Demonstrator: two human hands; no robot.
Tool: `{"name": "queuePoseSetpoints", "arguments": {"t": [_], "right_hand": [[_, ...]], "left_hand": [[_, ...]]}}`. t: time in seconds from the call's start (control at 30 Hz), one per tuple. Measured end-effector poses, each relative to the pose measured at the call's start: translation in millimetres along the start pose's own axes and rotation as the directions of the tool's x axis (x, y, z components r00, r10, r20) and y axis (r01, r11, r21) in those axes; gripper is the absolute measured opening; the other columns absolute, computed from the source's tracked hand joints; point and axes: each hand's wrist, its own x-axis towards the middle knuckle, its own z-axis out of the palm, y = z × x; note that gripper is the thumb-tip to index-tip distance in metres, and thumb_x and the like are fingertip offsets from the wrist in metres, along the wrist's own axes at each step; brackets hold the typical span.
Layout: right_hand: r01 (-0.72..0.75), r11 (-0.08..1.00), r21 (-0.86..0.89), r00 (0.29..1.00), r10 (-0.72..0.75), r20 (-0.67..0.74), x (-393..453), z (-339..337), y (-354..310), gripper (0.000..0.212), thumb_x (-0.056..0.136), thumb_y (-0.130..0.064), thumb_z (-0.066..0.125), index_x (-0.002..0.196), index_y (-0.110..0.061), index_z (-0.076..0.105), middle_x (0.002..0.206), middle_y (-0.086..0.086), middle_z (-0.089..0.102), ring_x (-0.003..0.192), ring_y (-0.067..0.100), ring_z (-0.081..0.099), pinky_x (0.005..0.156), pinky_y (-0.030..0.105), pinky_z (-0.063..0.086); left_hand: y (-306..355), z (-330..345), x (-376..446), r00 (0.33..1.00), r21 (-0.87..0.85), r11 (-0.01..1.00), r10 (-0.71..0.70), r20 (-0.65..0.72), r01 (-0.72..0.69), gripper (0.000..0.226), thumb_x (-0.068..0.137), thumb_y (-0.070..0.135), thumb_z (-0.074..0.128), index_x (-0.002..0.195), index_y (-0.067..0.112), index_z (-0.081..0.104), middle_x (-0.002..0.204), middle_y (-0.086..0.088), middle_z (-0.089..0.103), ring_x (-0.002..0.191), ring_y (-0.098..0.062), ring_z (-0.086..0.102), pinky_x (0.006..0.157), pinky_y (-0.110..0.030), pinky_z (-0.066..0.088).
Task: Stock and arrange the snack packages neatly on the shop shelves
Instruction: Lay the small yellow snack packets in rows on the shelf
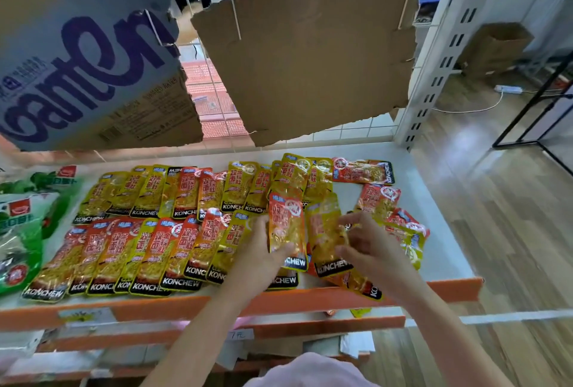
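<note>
Snack pkts sit on the white shelf (412,200) w/ the orange front lip; two overlapped rows of yellow/red packets (148,231) fill the left and middle, neat enough; right side is a loose heap (390,216), pkts lying at odd angles, one sideways packet (362,171) at the back.

Left hand (263,250) holds an upright packet (286,227), thumb across its lower face, fingers behind; it stands just right of the front row's last pkt. Right hand (362,244) has fingers curled, pinching at the next packet (325,234) just beside it; grip is blurred, so how firm I can't tell. Green bags (21,225) at far left, touching the rows' end; torn cardboard (304,60) hangs on the wire grid behind.

Step in hand, as I judge it: extending the front row rightward, feeding from the heap.

To do it well:
- lay the left pkt w/ the same overlap as its neighbours, black logo band toward the front lip, in line w/ the rest;
- keep same face up and same tilt; the row leans slightly, match it;
- press the laid pkt flat w/ left hand while right pulls the next from the heap; slick film slides easily;
- one pkt hangs over the lip at front right; pull it back first or it may drop;
- turn the sideways one at the back last, for the rear row.
</note>
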Motion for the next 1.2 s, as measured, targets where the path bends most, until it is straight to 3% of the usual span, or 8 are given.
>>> {"name": "queuePoseSetpoints", "arguments": {"t": [0.13, 0.23, 0.4, 0.57, 0.8, 0.97, 1.07, 1.2], "right_hand": [[0.132, 0.911, -0.391, 0.987, -0.159, -0.037, -2.4, 1.8, 9.1, 0.031, 0.091, -0.018, 0.054, 0.121, -0.024, 0.051, 0.094, -0.008, 0.059, 0.089, 0.012, 0.054, 0.07, 0.024, 0.037], [0.071, 0.855, -0.515, 0.989, -0.127, -0.073, -4.4, -7.3, 13.2, 0.026, 0.09, -0.024, 0.056, 0.116, -0.023, 0.055, 0.105, -0.005, 0.057, 0.102, 0.018, 0.052, 0.075, 0.027, 0.038], [0.012, 0.658, -0.753, 0.997, 0.045, 0.055, -7.0, -7.3, 20.4, 0.063, 0.081, -0.064, 0.05, 0.135, -0.032, 0.039, 0.127, -0.003, 0.042, 0.119, 0.019, 0.036, 0.096, 0.031, 0.036], [-0.025, 0.701, -0.713, 0.994, 0.093, 0.057, -6.1, -4.3, 20.3, 0.07, 0.077, -0.064, 0.056, 0.134, -0.03, 0.035, 0.125, -0.002, 0.042, 0.117, 0.019, 0.036, 0.094, 0.029, 0.032], [-0.169, 0.89, -0.423, 0.984, 0.13, -0.121, -6.3, -22.4, 12.8, 0.03, 0.079, -0.04, 0.069, 0.084, -0.024, 0.044, 0.074, -0.01, 0.053, 0.067, 0.008, 0.05, 0.053, 0.022, 0.033], [-0.104, 0.987, -0.122, 0.923, 0.05, -0.381, -4.5, -38.0, 7.5, 0.026, 0.082, -0.032, 0.065, 0.082, -0.016, 0.045, 0.063, -0.008, 0.057, 0.057, 0.007, 0.052, 0.048, 0.023, 0.036], [-0.017, 0.963, 0.27, 0.96, 0.091, -0.266, -2.8, -44.2, -3.1, 0.016, 0.08, -0.031, 0.066, 0.083, -0.019, 0.056, 0.07, -0.01, 0.066, 0.062, 0.002, 0.059, 0.056, 0.022, 0.045], [-0.01, 0.711, 0.703, 0.999, 0.042, -0.029, -5.0, -39.3, -9.8, 0.027, 0.07, -0.019, 0.066, 0.096, -0.017, 0.065, 0.088, 0.002, 0.072, 0.075, 0.012, 0.068, 0.059, 0.019, 0.052]], "left_hand": [[-6.9, 8.3, -8.4, 0.991, 0.422, 0.903, 0.119, -0.066, -0.08, 0.086, 0.085, 0.034, 0.064, 0.146, 0.024, 0.005, 0.145, 0.001, 0.018, 0.132, -0.018, 0.029, 0.106, -0.027, 0.025], [-11.0, 9.7, -8.8, 0.946, 0.62, 0.767, 0.301, -0.119, -0.166, 0.074, 0.084, 0.045, 0.06, 0.143, 0.024, 0.021, 0.133, 0.003, 0.015, 0.13, -0.018, 0.021, 0.107, -0.026, 0.021], [-2.8, 29.6, -2.6, 0.918, 0.647, 0.672, 0.378, 0.119, -0.36, 0.057, 0.093, 0.056, 0.033, 0.144, 0.035, 0.022, 0.155, 0.012, 0.001, 0.141, -0.011, -0.01, 0.117, -0.041, -0.003], [-7.7, 38.7, 0.7, 0.932, 0.712, 0.607, 0.296, 0.211, -0.354, 0.058, 0.092, 0.062, 0.025, 0.145, 0.045, 0.01, 0.157, 0.012, -0.007, 0.139, -0.017, -0.029, 0.112, -0.05, -0.018], [-10.1, 43.8, -3.3, 0.92, 0.627, 0.677, 0.333, 0.205, -0.385, 0.058, 0.097, 0.047, 0.033, 0.148, 0.035, 0.008, 0.157, 0.01, -0.009, 0.137, -0.006, -0.029, 0.11, -0.031, -0.022], [-11.8, 52.7, -5.5, 0.902, 0.564, 0.706, 0.379, 0.209, -0.428, 0.055, 0.098, 0.04, 0.037, 0.148, 0.028, 0.018, 0.157, 0.009, -0.007, 0.135, -0.003, -0.03, 0.108, -0.023, -0.023], [-3.2, 54.0, -7.8, 0.901, 0.506, 0.754, 0.412, 0.133, -0.419, 0.048, 0.098, 0.042, 0.033, 0.143, 0.024, 0.032, 0.155, 0.009, 0.018, 0.141, -0.002, -0.005, 0.113, -0.021, -0.01], [27.1, 48.5, -14.9, 0.894, 0.155, 0.887, 0.446, -0.042, -0.435, 0.056, 0.085, 0.073, 0.019, 0.119, 0.041, 0.05, 0.118, 0.031, 0.049, 0.12, 0.01, 0.036, 0.104, -0.016, 0.026]]}}
